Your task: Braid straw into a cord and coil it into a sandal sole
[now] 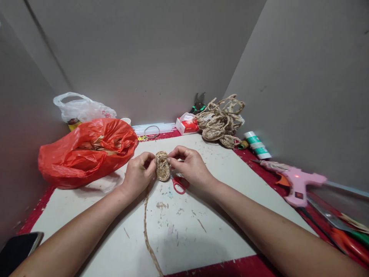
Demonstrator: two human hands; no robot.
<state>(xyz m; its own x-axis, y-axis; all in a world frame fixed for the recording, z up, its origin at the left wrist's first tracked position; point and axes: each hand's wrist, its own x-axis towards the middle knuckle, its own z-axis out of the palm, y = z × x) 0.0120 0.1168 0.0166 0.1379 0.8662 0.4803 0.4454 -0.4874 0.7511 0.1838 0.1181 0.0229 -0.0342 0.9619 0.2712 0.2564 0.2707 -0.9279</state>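
Observation:
Between my two hands is a small oval coil of braided straw cord (163, 167), held upright above the white board. My left hand (138, 173) pinches its left edge between thumb and fingers. On the opposite edge, my right hand (188, 165) grips the coil near its top in the same way. A loose length of straw cord (146, 227) runs from under my left hand down to the front edge. Red-handled scissors (179, 186) lie just below my right hand, their blades partly hidden behind the coil.
An orange-red plastic bag (86, 154) of straw sits at left, a phone (20, 250) below it. At back right are a heap of braided cord (220, 121), a tissue pack (187, 124) and pliers (198, 103). A pink glue gun (298, 182) lies at right. Scraps dot the white board (196, 242).

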